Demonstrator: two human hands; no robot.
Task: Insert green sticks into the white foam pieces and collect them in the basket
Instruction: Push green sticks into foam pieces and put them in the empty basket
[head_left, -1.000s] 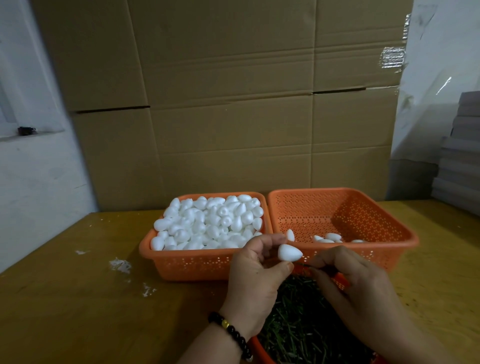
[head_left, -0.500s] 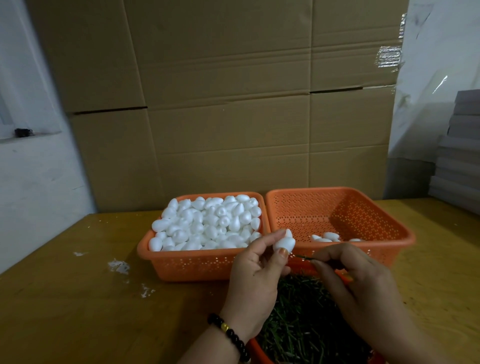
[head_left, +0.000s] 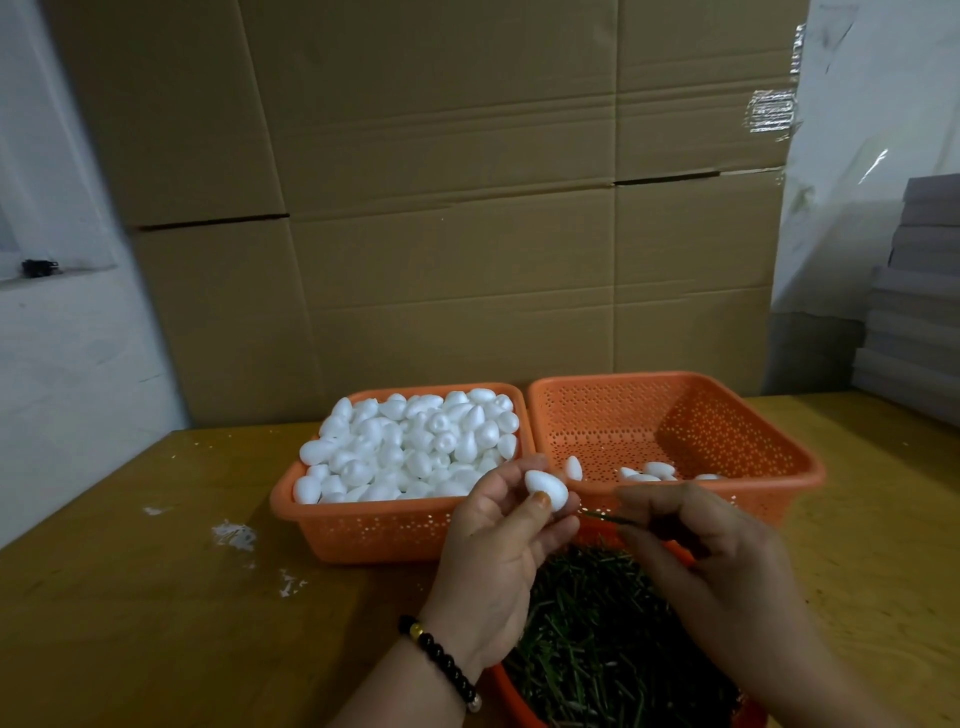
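Left orange basket (head_left: 363, 530) heaped with white foam pieces (head_left: 415, 447), right orange basket (head_left: 753, 415) holding few, near container (head_left: 506, 686) of green sticks (head_left: 597, 639), left hand (head_left: 493, 561) fingers pinching foam egg (head_left: 546, 489), right hand (head_left: 717, 566) fingers pinching green stick (head_left: 605, 517).

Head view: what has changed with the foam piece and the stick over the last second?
The right hand brought its thin green stick to the white egg-shaped foam piece, which the left hand turned and still pinches. Both orange perforated baskets and the heap of green sticks stayed put.
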